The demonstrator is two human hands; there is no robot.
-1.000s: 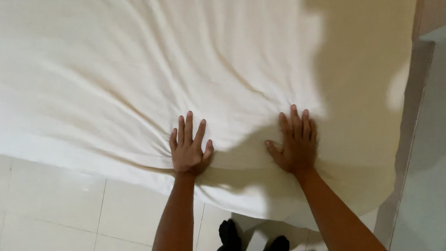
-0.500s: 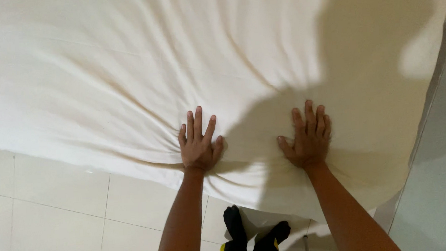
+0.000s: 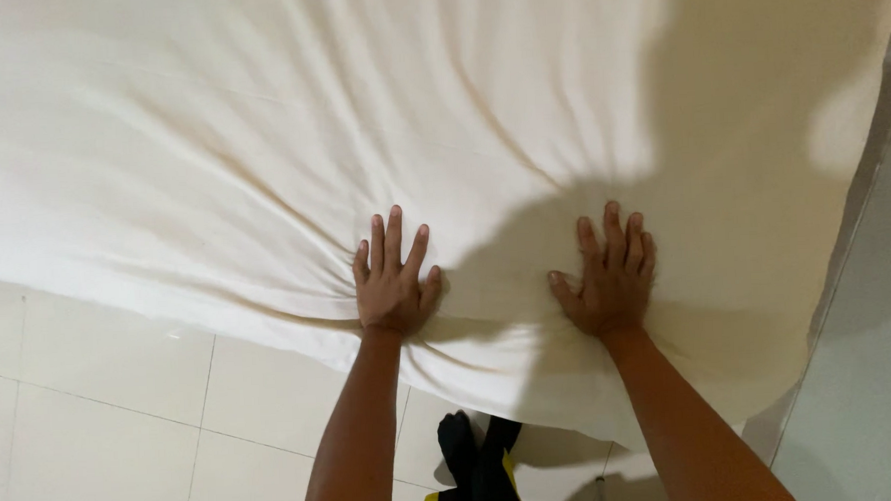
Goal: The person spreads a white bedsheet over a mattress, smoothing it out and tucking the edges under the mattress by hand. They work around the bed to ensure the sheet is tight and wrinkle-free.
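Here the cream bed sheet (image 3: 260, 138) covers nearly the whole view, spread over a mattress whose near edge runs slanting from the left side down toward the lower right. Both hands lie flat on it close to that near edge, gripping nothing: the left hand (image 3: 395, 283) with fingers spread wide, palm down, creases fanning out from under it toward the far left; the right hand (image 3: 609, 278) likewise splayed, resting in the person's own shadow. The two hands are apart, side by side. Below the edge lies a pale tiled floor (image 3: 93, 426), and a dark-socked foot (image 3: 475, 460) stands between the forearms. A grey wall (image 3: 872, 382) borders the right.
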